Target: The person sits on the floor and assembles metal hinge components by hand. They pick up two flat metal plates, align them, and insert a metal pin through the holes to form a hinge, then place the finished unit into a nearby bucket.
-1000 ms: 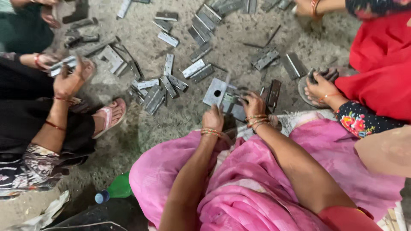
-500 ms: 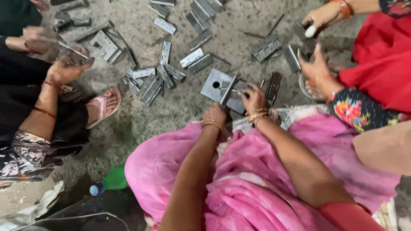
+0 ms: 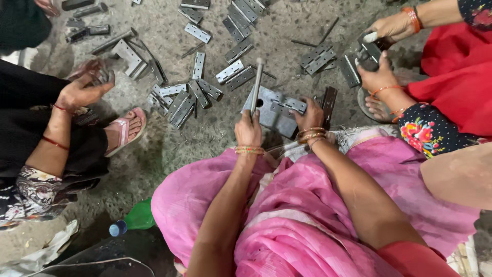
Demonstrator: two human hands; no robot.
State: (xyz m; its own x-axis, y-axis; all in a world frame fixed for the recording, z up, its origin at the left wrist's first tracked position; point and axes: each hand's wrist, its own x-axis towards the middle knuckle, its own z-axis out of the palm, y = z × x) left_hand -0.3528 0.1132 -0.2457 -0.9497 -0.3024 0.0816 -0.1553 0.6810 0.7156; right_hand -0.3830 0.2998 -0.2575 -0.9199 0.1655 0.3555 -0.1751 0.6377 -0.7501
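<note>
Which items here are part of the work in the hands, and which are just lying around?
In use:
- left hand gripping a metal rod
- right hand on a hinge
- metal plate under the hinge

Lying about:
- loose hinges on the floor
- green bottle
- pink sandal on a neighbour's foot

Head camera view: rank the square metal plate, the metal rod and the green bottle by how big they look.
1. square metal plate, largest.
2. metal rod in the left hand and green bottle, partly hidden: too alike to rank.
</note>
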